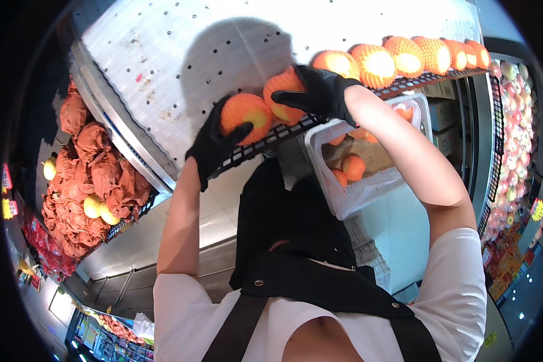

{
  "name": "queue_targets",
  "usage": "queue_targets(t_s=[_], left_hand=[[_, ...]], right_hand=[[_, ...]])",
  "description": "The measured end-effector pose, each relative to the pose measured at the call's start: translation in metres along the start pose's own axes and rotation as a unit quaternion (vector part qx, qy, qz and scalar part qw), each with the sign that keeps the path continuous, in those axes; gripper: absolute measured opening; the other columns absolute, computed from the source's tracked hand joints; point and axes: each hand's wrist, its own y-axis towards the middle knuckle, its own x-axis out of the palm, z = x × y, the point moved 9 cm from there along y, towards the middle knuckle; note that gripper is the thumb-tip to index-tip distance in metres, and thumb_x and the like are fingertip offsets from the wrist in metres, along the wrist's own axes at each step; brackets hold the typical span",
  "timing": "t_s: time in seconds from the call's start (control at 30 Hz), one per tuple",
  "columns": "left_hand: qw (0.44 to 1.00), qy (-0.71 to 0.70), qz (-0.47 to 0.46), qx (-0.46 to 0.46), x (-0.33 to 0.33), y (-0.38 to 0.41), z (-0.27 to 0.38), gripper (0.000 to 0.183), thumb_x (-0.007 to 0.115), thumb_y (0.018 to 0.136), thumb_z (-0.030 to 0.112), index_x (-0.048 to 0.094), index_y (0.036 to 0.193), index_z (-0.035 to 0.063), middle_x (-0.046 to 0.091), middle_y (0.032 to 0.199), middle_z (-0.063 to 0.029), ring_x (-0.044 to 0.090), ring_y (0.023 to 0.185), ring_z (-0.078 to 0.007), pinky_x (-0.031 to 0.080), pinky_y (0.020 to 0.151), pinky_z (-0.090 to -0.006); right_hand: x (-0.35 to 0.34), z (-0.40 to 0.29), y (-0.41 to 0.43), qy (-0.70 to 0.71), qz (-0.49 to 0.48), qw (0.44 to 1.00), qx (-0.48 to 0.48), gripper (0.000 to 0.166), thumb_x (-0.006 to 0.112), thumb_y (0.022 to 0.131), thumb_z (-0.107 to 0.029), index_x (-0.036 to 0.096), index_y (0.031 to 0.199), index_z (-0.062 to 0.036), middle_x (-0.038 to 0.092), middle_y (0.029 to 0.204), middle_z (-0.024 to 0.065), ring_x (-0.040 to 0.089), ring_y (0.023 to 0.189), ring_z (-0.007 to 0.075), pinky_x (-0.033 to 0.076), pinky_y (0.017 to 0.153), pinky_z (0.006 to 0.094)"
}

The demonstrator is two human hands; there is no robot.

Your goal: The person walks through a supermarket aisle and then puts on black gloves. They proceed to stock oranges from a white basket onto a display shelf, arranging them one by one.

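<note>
Black gloves cover both my hands. My left hand (215,140) grips a round fruit in an orange foam net (246,116), its thumb across the front, at the shelf's front rail. My right hand (319,92) is around a second netted fruit (284,92), which touches the first one. Right of my right hand, a row of several netted fruits (374,65) runs along the black plastic rail (407,84) of the perforated metal shelf (149,54). My head's shadow falls on the metal behind the two held fruits.
Below the rail stands a white plastic crate (371,178) with several netted fruits in it. Brown paper-wrapped fruits (86,181) and a few bare yellow ones (92,206) are heaped at left. Apples (513,149) fill a display at far right.
</note>
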Motion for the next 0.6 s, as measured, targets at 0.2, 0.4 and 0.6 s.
queue_targets(t_s=[0.2,0.4,0.6], left_hand=[[0.988,0.146,0.028,-0.045,-0.002,0.002,-0.014,0.071,0.061,0.096,0.042,0.033,0.151,0.0062,0.049,0.143,-0.0213,0.049,0.132,-0.0296,0.039,0.108,-0.0388],[0.942,0.163,0.265,0.128,-0.017,-0.038,0.071,0.061,0.063,0.095,0.03,0.042,0.145,0.0022,0.052,0.14,-0.0178,0.051,0.128,-0.0281,0.037,0.11,-0.0393],[0.986,-0.044,-0.155,0.043,0.259,-0.034,0.057,0.034,0.056,0.098,0.013,0.058,0.131,0.0073,0.063,0.129,-0.0116,0.058,0.121,-0.0249,0.043,0.103,-0.0355]], right_hand=[[-0.023,-0.002,-0.076,0.005,0.235,0.957,-0.172,0.052,0.061,0.096,-0.035,0.049,0.142,-0.0121,0.059,0.13,0.0175,0.062,0.116,0.0247,0.051,0.098,0.034],[0.002,0.176,-0.166,0.475,0.186,0.847,-0.152,0.04,0.053,0.102,-0.024,0.056,0.134,-0.0011,0.063,0.124,0.01,0.066,0.101,0.0171,0.055,0.086,0.0334],[0.256,0.377,-0.121,0.168,0.193,0.961,0.107,0.09,0.08,0.073,-0.033,0.035,0.151,-0.0245,0.037,0.152,0.0218,0.037,0.139,0.0398,0.035,0.114,0.0436]])
